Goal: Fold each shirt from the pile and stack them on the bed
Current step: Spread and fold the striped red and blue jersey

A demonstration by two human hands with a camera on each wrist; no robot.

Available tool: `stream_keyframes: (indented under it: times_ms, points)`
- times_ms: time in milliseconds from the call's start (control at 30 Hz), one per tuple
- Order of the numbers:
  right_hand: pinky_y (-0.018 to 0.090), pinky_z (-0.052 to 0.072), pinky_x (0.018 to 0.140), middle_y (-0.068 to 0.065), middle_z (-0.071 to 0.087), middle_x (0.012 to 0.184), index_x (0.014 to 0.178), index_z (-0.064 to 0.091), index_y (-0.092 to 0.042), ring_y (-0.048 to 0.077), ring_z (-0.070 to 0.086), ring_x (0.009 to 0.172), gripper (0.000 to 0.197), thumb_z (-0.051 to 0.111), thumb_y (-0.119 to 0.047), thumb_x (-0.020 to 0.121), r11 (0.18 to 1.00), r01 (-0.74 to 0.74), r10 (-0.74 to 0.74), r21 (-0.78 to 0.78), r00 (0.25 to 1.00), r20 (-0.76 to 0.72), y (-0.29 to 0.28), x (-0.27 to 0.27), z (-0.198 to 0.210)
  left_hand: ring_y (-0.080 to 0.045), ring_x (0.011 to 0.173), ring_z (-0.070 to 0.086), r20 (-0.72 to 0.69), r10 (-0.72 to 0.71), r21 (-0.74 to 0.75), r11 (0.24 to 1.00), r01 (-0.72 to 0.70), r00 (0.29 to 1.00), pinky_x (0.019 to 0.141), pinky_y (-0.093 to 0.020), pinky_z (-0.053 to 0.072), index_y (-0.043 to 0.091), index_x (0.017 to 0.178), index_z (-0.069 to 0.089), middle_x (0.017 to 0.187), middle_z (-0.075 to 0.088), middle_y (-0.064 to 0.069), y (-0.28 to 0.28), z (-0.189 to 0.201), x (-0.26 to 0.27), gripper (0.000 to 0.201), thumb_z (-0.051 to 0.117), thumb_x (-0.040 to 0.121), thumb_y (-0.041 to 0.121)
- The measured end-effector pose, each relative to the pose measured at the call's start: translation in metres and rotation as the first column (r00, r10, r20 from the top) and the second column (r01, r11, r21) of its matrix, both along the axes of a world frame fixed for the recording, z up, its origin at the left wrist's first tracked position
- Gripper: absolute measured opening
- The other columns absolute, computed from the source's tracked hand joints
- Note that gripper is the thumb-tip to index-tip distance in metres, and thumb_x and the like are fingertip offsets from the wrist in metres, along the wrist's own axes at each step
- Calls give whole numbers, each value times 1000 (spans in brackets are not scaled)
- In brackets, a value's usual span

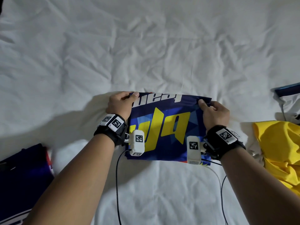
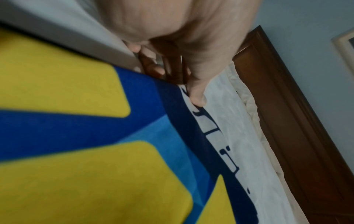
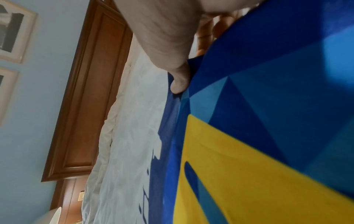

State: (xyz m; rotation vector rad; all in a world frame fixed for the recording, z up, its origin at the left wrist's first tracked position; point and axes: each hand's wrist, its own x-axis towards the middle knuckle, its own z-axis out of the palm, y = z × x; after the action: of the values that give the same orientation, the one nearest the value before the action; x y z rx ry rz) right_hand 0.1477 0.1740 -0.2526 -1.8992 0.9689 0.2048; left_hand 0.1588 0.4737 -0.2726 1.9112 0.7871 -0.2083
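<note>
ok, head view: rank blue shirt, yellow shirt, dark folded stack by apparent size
1. blue shirt, the largest.
2./3. yellow shirt and dark folded stack: similar, both cropped by the frame edge, so unranked.

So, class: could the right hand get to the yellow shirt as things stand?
Probably yes, once it lets go. The right hand is pinching the blue shirt at its far corner, but the yellow shirt lies just to its right on the bed, with only bare sheet between.
</note>
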Motion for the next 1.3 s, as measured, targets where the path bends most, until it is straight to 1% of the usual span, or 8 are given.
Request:
stream_keyframes:
  times_ms: [167, 267, 367, 467, 667, 1000, 1167, 1300]
  points:
    - [40, 46, 94, -7, 66, 100, 96, 65, -34, 21, 62, 98, 27, 70, -58, 85, 987, -21, 24, -160, 1000, 19, 6, -9, 13, -21, 95, 68, 129, 5, 219, 975, -34, 992, 98, -48, 51, 35, 95, 70, 94, 73, 10, -10, 23, -11, 36, 55, 82, 66]
    - [50, 23, 110, 3, 43, 152, 143, 46, -28, 27, 37, 138, 50, 55, -49, 98, 842, -232, 298, -487, 953, 60, 24, -41, 20, -30, 120, 53, 214, -364, 579, 794, 182, 907, 99, -48, 42, 21, 130, 61, 132, 60, -7, -35, 46, -52, 39, 49, 96, 35]
    - [48, 9, 120, 5, 18, 169, 156, 31, -25, 27, 15, 155, 56, 35, -40, 103, 447, -651, 786, -613, 613, -78, 58, -83, 13, -36, 151, 25, -33, -766, 693, 446, 567, 642, 114, -55, 31, 19, 155, 39, 165, 27, -15, -73, 39, -92, 55, 43, 100, 27]
    - [51, 4, 125, 7, 9, 171, 163, 18, -22, 30, 7, 157, 63, 25, -42, 103, 237, -782, 857, -576, 448, -255, 68, -93, -10, -30, 158, 4, -229, -793, 671, 291, 682, 564, 121, -60, 17, 24, 163, 18, 172, 4, -10, -87, 12, -96, 60, 29, 106, 38]
    - [48, -1, 127, 3, -8, 171, 163, 3, -34, 26, -8, 157, 67, 19, -61, 104, 255, -763, 847, -593, 473, -244, 46, -71, -25, -27, 158, -3, -249, -720, 712, 318, 627, 648, 123, -61, 5, 34, 163, 11, 172, -3, -1, -73, -4, -78, 61, 25, 107, 51]
    - [54, 1, 125, 11, 0, 171, 163, 13, -14, 30, -4, 157, 72, 11, -55, 104, 460, -634, 678, -622, 703, -215, 26, -87, -22, -34, 158, -3, -184, -505, 751, 482, 453, 843, 122, -67, -2, 19, 164, 16, 171, 1, -14, -64, 5, -100, 65, 28, 104, 40]
    - [52, 0, 126, 10, 2, 171, 164, 13, -23, 31, -3, 157, 65, 22, -51, 106, 316, -732, 856, -603, 494, -151, 53, -127, -17, -29, 158, 2, -204, -658, 718, 403, 568, 725, 122, -64, 9, 25, 164, 15, 172, 3, -10, -77, -2, -146, 65, 25, 103, 46]
    - [47, 0, 127, 8, 4, 171, 164, 12, -23, 29, 3, 158, 67, 19, -54, 106, 350, -739, 807, -576, 550, -216, 37, -142, -30, -34, 157, 10, -272, -552, 714, 434, 550, 788, 122, -63, 12, 22, 163, 18, 171, 9, -11, -57, -5, -148, 65, 21, 104, 48]
